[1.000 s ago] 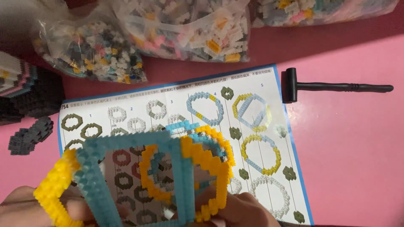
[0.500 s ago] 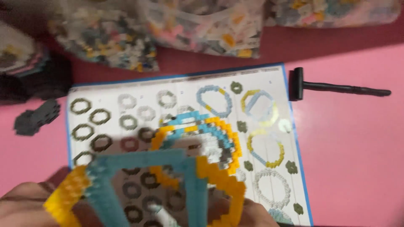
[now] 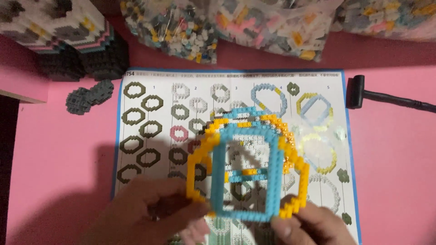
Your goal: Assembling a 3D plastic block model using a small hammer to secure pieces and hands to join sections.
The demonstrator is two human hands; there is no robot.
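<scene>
Raised and squared since earlier: ring assembly over instruction sheet. Your left hand and right hand fingers pinch its lower edges. Light, brittle; support corners.

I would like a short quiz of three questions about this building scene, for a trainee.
1. True or false: both hands hold the blue and yellow brick frame.
2. What lies under the frame? A) instruction sheet B) towel C) tray
3. What black tool lies to the right of the sheet?

Key
1. True: the left hand and right hand grip its lower edge.
2. A
3. A small black hammer on the pink table.
</scene>
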